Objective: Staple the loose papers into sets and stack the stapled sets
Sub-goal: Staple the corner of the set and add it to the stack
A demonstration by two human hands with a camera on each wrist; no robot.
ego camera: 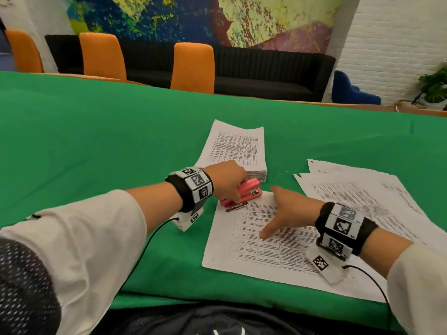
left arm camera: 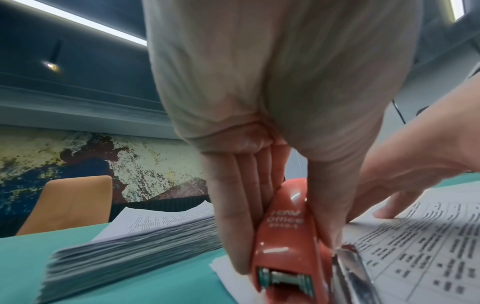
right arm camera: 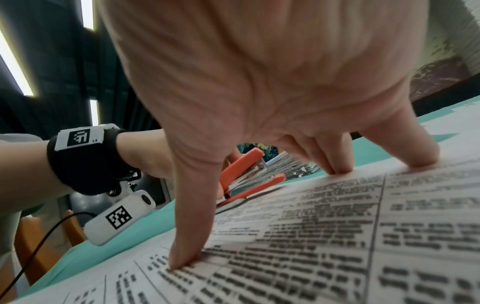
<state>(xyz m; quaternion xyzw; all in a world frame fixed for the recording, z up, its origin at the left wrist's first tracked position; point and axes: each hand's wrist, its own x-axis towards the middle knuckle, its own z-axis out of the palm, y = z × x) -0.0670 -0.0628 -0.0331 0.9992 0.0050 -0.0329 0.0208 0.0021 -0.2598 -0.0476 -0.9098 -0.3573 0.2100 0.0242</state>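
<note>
The set (ego camera: 261,240) is pinned by the spread right hand (ego camera: 287,211) so its 11 o'clock corner is fed squarely into the stapler (ego camera: 244,194) gripped by the left hand (ego camera: 227,177).

White sleeves (ego camera: 79,228), black wristbands (ego camera: 183,192) with square-code tags, cabled white wrist cameras (ego camera: 326,267)

Pink plastic stapler (ego camera: 242,192), mouth open over top-left corner of printed white paper set (ego camera: 261,240), flat on table. Thick neat loose-paper stack (ego camera: 235,146) behind; fanned sheets (ego camera: 377,197) right.
</note>
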